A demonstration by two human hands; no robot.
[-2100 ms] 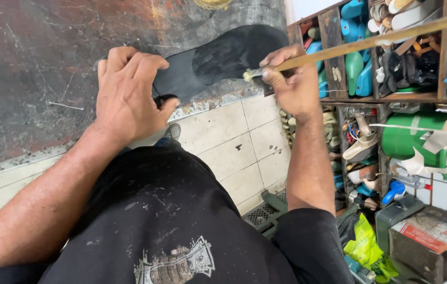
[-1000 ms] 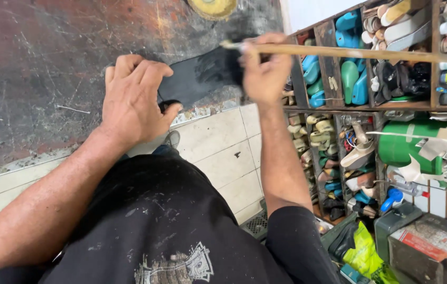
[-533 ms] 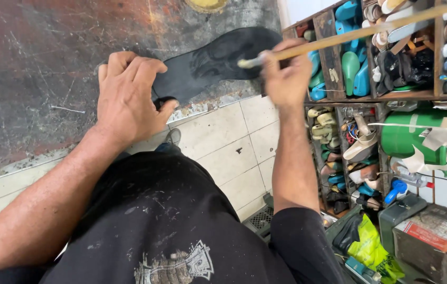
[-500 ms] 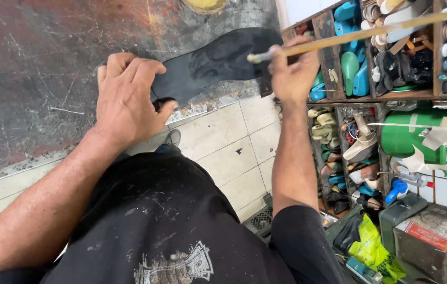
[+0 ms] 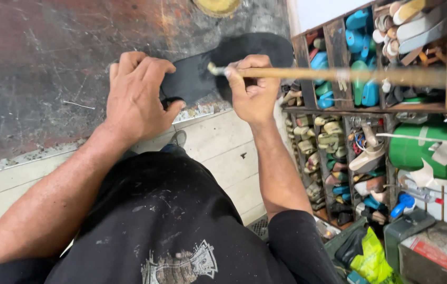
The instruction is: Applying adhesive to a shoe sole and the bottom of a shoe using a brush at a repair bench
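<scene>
My left hand (image 5: 138, 97) presses flat, fingers spread, pinning the black sole (image 5: 223, 66) to the worn bench (image 5: 39, 79); my right hand (image 5: 254, 89), clamped on the brush (image 5: 339, 75), should lay thin, even strokes.

The person wears a black short-sleeved T-shirt (image 5: 165, 221), its cloth dusted with pale specks, smears and short scratch-like marks across the front. Low on the shirt sits a grey-white printed graphic (image 5: 181, 263) with ragged edges, lighter than the specks above it. The right sleeve (image 5: 297, 242), right of the graphic, ends above the elbow in a plain hem; the left sleeve runs off the bottom edge. Both forearms are bare and carry some hair. The left hand (image 5: 136, 97) and right hand (image 5: 252, 92), well above the shirt, are bare too: no gloves, rings, watch or wristband, with short nails.
</scene>
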